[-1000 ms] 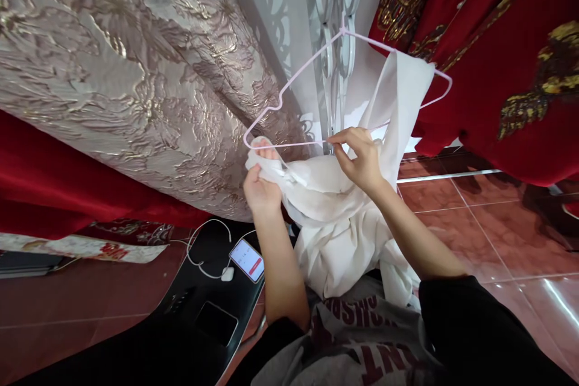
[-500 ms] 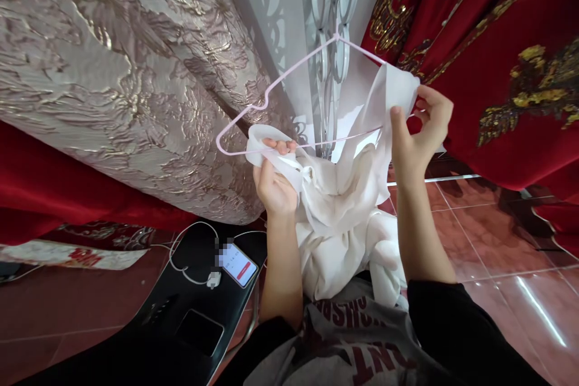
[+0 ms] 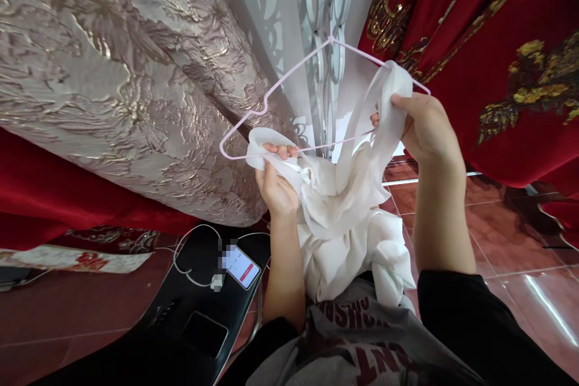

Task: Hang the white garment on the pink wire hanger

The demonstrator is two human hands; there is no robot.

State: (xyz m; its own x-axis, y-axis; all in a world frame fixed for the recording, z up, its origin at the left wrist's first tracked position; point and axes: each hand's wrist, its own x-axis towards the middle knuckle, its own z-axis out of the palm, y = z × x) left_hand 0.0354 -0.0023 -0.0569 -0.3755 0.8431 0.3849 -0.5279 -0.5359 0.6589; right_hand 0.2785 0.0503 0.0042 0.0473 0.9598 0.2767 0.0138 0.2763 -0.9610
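A pale pink clothes hanger point(image 3: 298, 68) hangs by its hook in front of me, tilted. A sheer white garment point(image 3: 337, 217) drapes from it down to my lap; its exact kind is unclear amid the folds. At the hanger's lower left, my left hand point(image 3: 278, 187) is closed on one part of the garment, fingers curled by the bottom bar. On the other side, my right hand point(image 3: 429, 126) pinches a band of the same cloth that loops over the sloping right arm of the hanger. The hanger's right tip pokes out past the cloth.
Ornate white metalwork point(image 3: 319, 30) stands behind the hanger. A textured silvery-pink cloth point(image 3: 136, 90) hangs at left, a red embroidered cloth point(image 3: 488, 84) at right. On a black seat point(image 3: 172, 289) lie a lit phone point(image 3: 244, 268), a dark phone point(image 3: 204, 335) and a white cable.
My right hand has turned over and shifted its grip inward on the cloth. The cloth has slid inward along the hanger's right arm, baring its tip. My left hand keeps its hold.
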